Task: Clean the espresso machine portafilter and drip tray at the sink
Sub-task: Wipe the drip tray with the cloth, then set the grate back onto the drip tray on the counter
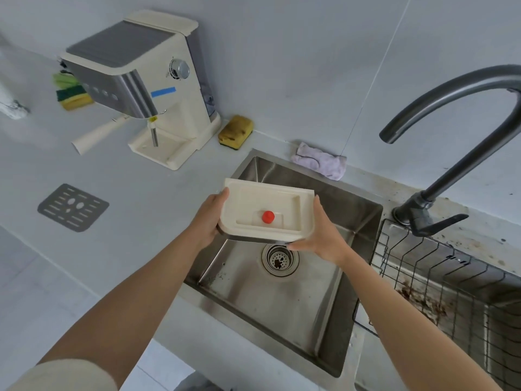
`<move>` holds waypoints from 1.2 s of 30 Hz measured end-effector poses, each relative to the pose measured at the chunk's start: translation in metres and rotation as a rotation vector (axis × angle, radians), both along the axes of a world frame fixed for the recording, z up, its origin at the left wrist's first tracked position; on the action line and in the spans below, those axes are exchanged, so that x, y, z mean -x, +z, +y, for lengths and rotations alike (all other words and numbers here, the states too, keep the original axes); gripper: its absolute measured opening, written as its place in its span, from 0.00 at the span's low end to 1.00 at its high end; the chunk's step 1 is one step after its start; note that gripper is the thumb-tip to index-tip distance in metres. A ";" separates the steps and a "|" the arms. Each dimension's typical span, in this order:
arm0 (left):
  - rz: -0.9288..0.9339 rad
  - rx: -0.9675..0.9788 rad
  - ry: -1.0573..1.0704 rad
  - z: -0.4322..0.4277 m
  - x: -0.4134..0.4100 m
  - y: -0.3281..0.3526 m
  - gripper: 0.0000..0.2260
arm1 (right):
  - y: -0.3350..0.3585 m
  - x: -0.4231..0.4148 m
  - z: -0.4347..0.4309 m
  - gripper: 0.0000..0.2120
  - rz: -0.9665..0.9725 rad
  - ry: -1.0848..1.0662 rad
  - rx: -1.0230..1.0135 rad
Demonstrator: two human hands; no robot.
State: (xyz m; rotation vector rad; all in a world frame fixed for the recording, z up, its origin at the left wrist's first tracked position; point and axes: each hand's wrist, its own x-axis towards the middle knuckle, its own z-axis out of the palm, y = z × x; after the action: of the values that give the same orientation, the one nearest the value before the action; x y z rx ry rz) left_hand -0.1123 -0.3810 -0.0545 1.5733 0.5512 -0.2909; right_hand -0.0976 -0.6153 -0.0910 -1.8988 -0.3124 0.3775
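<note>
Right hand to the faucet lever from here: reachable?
Likely yes, but it is busy: the right hand grips the drip tray together with the left hand. Nothing stands between it and the faucet lever.

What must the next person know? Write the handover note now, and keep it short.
Left hand and right hand: each grips one end of the drip tray, held above the sink.
Grate: off, lying on the counter left of the sink.
Portafilter: in the espresso machine.
Done: tray out, grate removed.
Left: rinse tray and grate, remove and clean portafilter; no water runs from the faucet.
</note>
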 end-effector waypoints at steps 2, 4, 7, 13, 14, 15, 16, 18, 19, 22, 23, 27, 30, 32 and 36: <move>0.019 0.055 0.036 0.003 -0.001 0.000 0.16 | 0.000 -0.002 0.002 0.46 0.010 0.014 0.000; 0.029 0.122 0.062 0.005 -0.001 -0.002 0.18 | 0.000 -0.005 0.002 0.45 0.029 0.032 0.025; 0.052 0.169 0.044 0.006 0.000 0.000 0.17 | 0.004 -0.009 0.001 0.45 0.106 0.067 0.036; 0.031 0.209 -0.081 0.021 0.004 0.001 0.22 | 0.025 -0.010 0.010 0.39 0.197 0.091 0.025; 0.007 0.203 -0.128 0.028 0.006 0.000 0.26 | 0.028 -0.008 0.013 0.40 0.207 0.092 0.026; -0.018 0.200 -0.178 0.035 0.009 0.000 0.33 | 0.030 -0.005 0.017 0.41 0.215 0.092 0.029; -0.042 0.201 -0.235 0.042 0.012 0.001 0.42 | 0.032 -0.003 0.021 0.42 0.217 0.093 0.037; -0.073 0.171 -0.361 0.057 0.016 0.004 0.54 | 0.035 0.002 0.030 0.42 0.209 0.095 0.058; -0.089 0.138 -0.424 0.065 0.018 0.004 0.55 | 0.036 0.003 0.036 0.42 0.209 0.096 0.066; -0.123 0.048 -0.559 0.090 0.019 0.004 0.51 | 0.036 0.007 0.057 0.44 0.194 0.085 0.084; -0.129 0.034 -0.580 0.099 0.018 0.002 0.49 | 0.035 0.008 0.066 0.44 0.182 0.073 0.100; -0.176 -0.026 -0.621 0.147 0.006 -0.010 0.43 | 0.024 0.010 0.115 0.42 0.146 0.008 0.152; -0.219 -0.067 -0.676 0.192 -0.005 -0.020 0.40 | 0.017 0.013 0.160 0.44 0.117 -0.049 0.145; -0.247 -0.100 -0.731 0.222 -0.010 -0.025 0.41 | 0.013 0.018 0.191 0.45 0.085 -0.101 0.172; -0.296 -0.309 -0.820 0.278 -0.015 -0.040 0.45 | 0.001 0.037 0.244 0.49 0.058 -0.221 0.287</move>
State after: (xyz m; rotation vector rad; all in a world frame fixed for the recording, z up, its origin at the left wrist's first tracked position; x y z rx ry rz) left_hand -0.0974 -0.1031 -0.0940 2.0473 -0.3247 -0.5910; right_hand -0.1346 -0.3716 -0.0903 -2.1729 -0.0064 0.3410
